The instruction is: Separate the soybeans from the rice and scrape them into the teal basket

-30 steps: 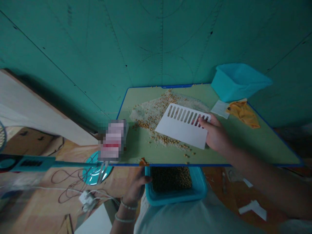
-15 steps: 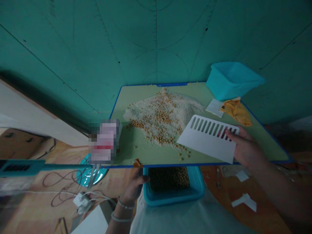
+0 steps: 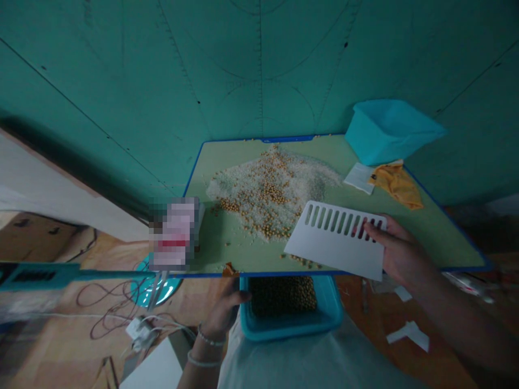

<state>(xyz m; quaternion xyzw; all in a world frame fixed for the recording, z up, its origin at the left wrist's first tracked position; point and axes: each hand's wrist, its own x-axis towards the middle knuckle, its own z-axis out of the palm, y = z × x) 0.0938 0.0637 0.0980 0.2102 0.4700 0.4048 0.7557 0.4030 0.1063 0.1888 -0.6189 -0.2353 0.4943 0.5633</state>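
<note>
Holding the white slotted scraper [image 3: 334,248] in my right hand [image 3: 399,246], thumb over its slots, I seem to be midway through drawing loose beans [image 3: 306,263] off the table [image 3: 438,232]. The scraper reaches out to the left of that hand, its near corner overhanging the tabletop; whether its long edge presses down I cannot tell. My left hand [image 3: 227,305] grips the side of the turquoise basin [image 3: 292,328], thumb at the lip, other fingers partly hidden. As I judge it, the next move calls for a flat, gentle pull towards the basin, so that round beans roll in rather than scatter.

The scraper looks thin, smooth and stiff, probably plastic. The basin has rounded corners and holds a darkly shaded layer of beans. Beyond both hands spreads a low, gritty heap [image 3: 271,192] of pale grains and yellowish beans. Farther out, past my right hand, lie a crumpled orange cloth [image 3: 399,186] and a smooth-walled bin [image 3: 377,146].
</note>
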